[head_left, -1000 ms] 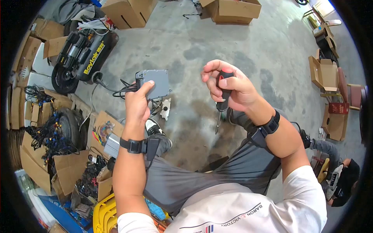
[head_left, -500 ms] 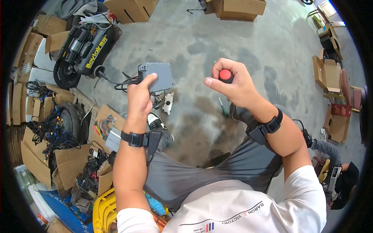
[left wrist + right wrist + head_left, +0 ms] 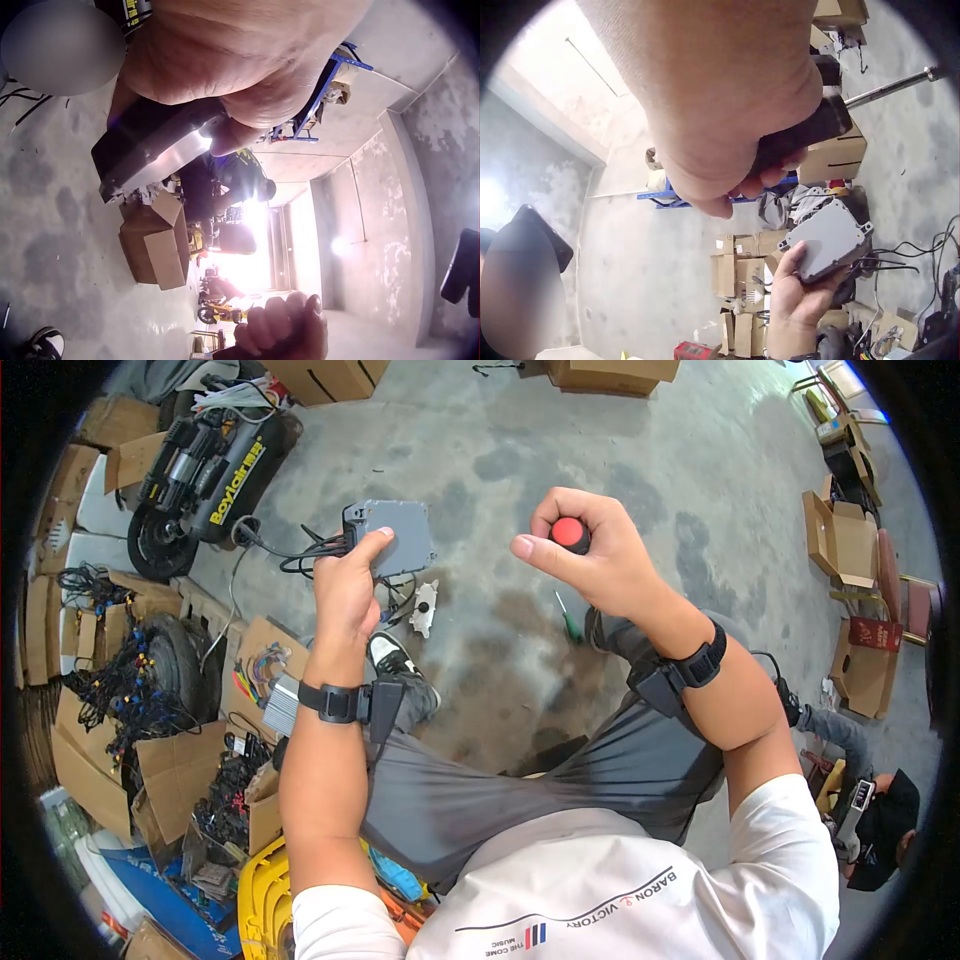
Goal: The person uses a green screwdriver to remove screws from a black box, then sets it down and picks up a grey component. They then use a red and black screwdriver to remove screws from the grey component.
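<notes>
A flat grey metal box (image 3: 398, 537) with black cables at its left side is gripped by my left hand (image 3: 345, 585), thumb on its top face. In the right wrist view the box (image 3: 831, 238) shows its broad face, with the left hand (image 3: 799, 300) under it. My right hand (image 3: 605, 555) curls round a black screwdriver handle with a red end (image 3: 569, 533); the right wrist view shows its metal shaft (image 3: 889, 88) pointing away from the hand. The two hands are apart, with the screwdriver not touching the box.
On the floor lie a white bracket (image 3: 424, 610) and a green-handled screwdriver (image 3: 571, 622). A black air compressor (image 3: 235, 480), a tyre and boxes of cables stand at the left. Cardboard boxes (image 3: 840, 540) line the right, and another person crouches at lower right.
The right hand has turned the screwdriver from pointing toward the body to red end up, its fingers closing round the handle. Both hands sit slightly higher in the head view.
</notes>
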The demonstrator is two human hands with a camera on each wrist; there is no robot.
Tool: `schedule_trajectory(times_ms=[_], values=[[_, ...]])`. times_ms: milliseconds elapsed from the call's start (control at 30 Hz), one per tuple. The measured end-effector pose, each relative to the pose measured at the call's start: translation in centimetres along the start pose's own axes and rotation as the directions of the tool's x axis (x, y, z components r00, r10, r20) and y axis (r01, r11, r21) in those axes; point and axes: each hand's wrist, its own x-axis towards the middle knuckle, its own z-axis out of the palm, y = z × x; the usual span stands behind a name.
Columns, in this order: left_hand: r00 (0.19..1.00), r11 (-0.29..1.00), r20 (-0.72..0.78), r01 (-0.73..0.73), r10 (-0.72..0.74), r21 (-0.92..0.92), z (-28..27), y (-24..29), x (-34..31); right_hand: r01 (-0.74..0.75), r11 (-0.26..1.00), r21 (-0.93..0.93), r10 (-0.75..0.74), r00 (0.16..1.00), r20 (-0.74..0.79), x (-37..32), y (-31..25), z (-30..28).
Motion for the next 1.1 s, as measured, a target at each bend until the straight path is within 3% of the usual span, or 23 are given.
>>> schedule_trajectory(times_ms=[100, 167, 300, 367, 400, 467, 600, 667, 700, 767, 833, 900, 1100], values=[[1.0, 1.0, -0.013, 0.023, -0.023, 0.013, -0.2, -0.2, 0.2, -0.056, 0.998, -0.04, 0.057, 0.998, 0.035, -0.1, 0.5, 0.1], [0.999, 0.999, -0.015, 0.033, -0.033, 0.016, -0.2, -0.3, 0.1, 0.045, 0.983, 0.176, -0.044, 0.999, -0.009, -0.2, 1.1, 0.5], [1.0, 1.0, -0.015, -0.012, 0.011, -0.003, -0.2, -0.1, 0.2, 0.051, 0.99, 0.128, -0.059, 0.997, 0.058, 0.0, 1.4, 0.9], [1.0, 1.0, -0.008, -0.025, 0.025, 0.007, -0.4, -0.2, 0.3, 0.183, 0.952, -0.247, -0.15, 0.978, 0.145, 0.2, 1.3, 0.7], [1.0, 1.0, -0.026, -0.003, 0.003, -0.007, -0.5, -0.2, 0.3, 0.183, 0.952, -0.245, -0.15, 0.978, 0.146, 0.2, 1.4, 0.6], [0.999, 1.0, -0.044, 0.02, -0.021, -0.021, -0.5, -0.1, 0.2, 0.355, 0.766, -0.537, -0.254, 0.933, 0.255, 0.4, 1.7, 0.1], [0.996, 0.998, -0.071, 0.042, -0.045, -0.04, -0.4, 0.1, 0.2, 0.329, 0.749, -0.576, -0.308, 0.941, 0.137, 0.8, 1.5, -0.4], [0.998, 0.998, -0.058, 0.023, -0.026, -0.06, -0.4, 0.1, 0.2, -0.003, 0.93, -0.367, -0.013, 0.999, -0.042, 1.0, 0.7, -0.7], [0.998, 0.998, -0.06, 0.019, -0.023, -0.066, -0.4, 0.1, 0.2, -0.004, 0.93, -0.367, -0.012, 0.999, -0.042, 1.0, 0.7, -0.7], [0.998, 0.997, -0.061, 0.017, -0.022, -0.072, -0.3, 0.1, 0.1, -0.157, 0.987, -0.024, 0.152, 0.979, -0.138, 1.3, 0.9, -1.0], [0.998, 0.997, -0.066, 0.017, -0.022, -0.074, -0.2, 0.3, 0.0, -0.121, 0.991, 0.049, 0.126, 0.987, -0.104, 1.5, 1.2, -1.3], [0.997, 0.997, -0.069, 0.022, -0.026, -0.068, -0.3, 0.2, 0.1, -0.044, 0.952, 0.303, 0.078, 0.992, -0.102, 1.5, 1.2, -1.3], [0.997, 0.998, -0.075, 0.032, -0.036, -0.054, -0.4, 0.0, 0.3, -0.078, 0.87, 0.487, 0.111, 0.993, -0.038, 1.6, 0.6, -1.1]])
